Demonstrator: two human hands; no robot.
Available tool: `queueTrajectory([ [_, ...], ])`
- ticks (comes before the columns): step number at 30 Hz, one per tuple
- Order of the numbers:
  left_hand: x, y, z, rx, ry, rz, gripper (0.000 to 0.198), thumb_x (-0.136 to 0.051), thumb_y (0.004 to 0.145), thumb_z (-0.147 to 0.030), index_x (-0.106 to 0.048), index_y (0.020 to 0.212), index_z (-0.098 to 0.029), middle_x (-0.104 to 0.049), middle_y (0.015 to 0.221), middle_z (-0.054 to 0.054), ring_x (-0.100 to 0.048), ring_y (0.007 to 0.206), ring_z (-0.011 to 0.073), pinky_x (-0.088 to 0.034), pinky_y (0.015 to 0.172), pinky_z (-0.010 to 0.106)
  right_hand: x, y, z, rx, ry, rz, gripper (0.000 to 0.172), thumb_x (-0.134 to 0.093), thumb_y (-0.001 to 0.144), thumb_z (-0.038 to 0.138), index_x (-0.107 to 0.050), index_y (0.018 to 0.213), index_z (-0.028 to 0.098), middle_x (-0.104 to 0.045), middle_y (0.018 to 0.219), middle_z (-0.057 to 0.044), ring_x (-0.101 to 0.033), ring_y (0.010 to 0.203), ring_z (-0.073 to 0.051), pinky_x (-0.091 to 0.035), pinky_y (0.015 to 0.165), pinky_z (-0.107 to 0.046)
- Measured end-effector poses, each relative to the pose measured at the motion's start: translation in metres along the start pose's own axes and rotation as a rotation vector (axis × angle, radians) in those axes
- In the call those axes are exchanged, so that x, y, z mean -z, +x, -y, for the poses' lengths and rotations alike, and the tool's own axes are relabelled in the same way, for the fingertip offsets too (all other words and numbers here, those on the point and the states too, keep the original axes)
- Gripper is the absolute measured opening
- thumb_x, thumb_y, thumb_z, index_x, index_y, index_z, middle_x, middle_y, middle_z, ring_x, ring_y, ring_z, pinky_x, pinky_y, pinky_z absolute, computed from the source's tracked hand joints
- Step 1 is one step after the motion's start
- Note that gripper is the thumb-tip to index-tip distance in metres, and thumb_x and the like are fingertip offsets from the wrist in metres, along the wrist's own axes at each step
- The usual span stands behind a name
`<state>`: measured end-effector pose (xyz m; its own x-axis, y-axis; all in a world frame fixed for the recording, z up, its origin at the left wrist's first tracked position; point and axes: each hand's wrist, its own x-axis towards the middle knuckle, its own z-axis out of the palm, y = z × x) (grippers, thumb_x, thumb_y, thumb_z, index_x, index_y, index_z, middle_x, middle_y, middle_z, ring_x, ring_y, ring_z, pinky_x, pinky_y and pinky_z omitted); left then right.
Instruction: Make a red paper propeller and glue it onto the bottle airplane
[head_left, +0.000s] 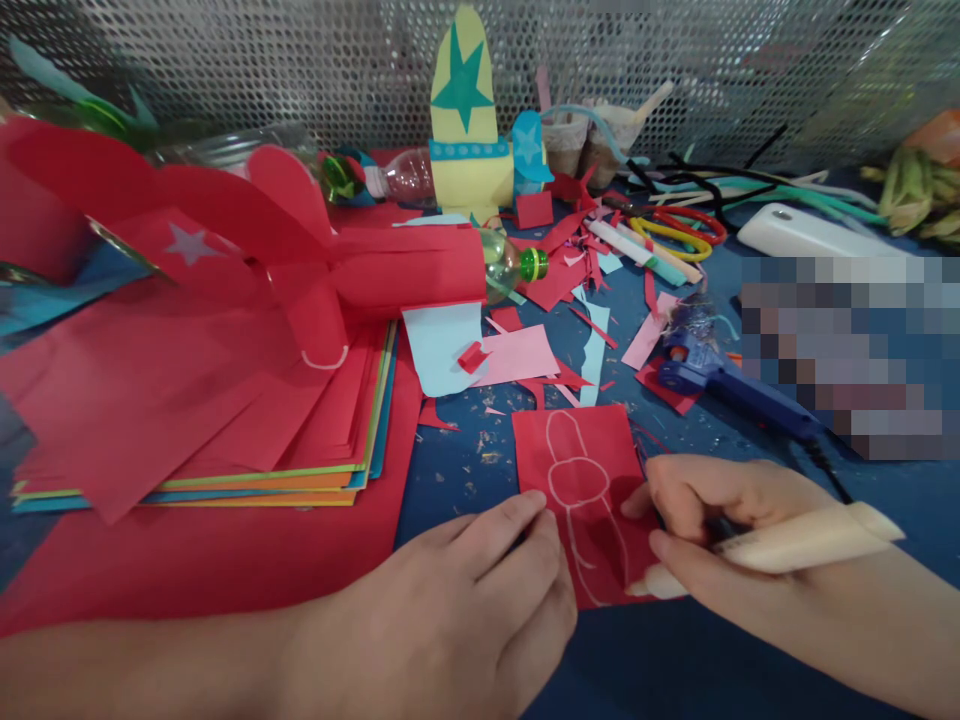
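A small red paper rectangle (pixel 581 470) with white drawn outlines lies on the blue table near the front. My left hand (pixel 465 600) rests on its left edge, fingers curled and pressing it down. My right hand (pixel 720 520) is closed round a cream-coloured marker (pixel 795 545), whose tip touches the lower right part of the red paper.
A stack of coloured paper sheets (pixel 247 440) lies left, under a red paper-wrapped bottle rocket (pixel 390 275). A yellow paper rocket (pixel 465 120) stands at the back. A blue glue gun (pixel 720 375), scissors (pixel 679 230), paper scraps and a white box (pixel 802 235) crowd the right side.
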<state>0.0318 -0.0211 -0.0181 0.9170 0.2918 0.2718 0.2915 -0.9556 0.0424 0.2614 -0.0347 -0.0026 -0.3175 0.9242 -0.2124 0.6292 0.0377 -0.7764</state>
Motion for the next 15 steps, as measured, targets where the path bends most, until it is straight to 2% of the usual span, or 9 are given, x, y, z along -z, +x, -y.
queueTrajectory([
  [6,0.0028,0.0017,0.002,-0.03,0.038,-0.003,0.032,-0.036,0.092,-0.012,-0.066,0.101,-0.013,-0.067,0.106,0.008,-0.059,0.101,0.0225,-0.052,0.081,0.03,-0.0008,-0.0001,0.0031,-0.034,-0.029,0.058,0.026,-0.044,0.073,0.012,-0.027,0.057,0.022,-0.03,0.049,0.007,-0.027,0.044,-0.009,-0.023,0.038,-0.021],
  [15,0.0005,0.0012,0.0011,-0.018,0.016,-0.004,0.031,-0.036,0.092,-0.012,-0.066,0.101,-0.013,-0.067,0.106,0.009,-0.06,0.101,0.0237,-0.054,0.079,0.031,-0.0058,0.0009,0.0028,-0.062,0.007,0.051,0.026,-0.046,0.071,0.011,-0.027,0.056,0.021,-0.031,0.05,0.007,-0.028,0.045,-0.008,-0.024,0.039,-0.02],
])
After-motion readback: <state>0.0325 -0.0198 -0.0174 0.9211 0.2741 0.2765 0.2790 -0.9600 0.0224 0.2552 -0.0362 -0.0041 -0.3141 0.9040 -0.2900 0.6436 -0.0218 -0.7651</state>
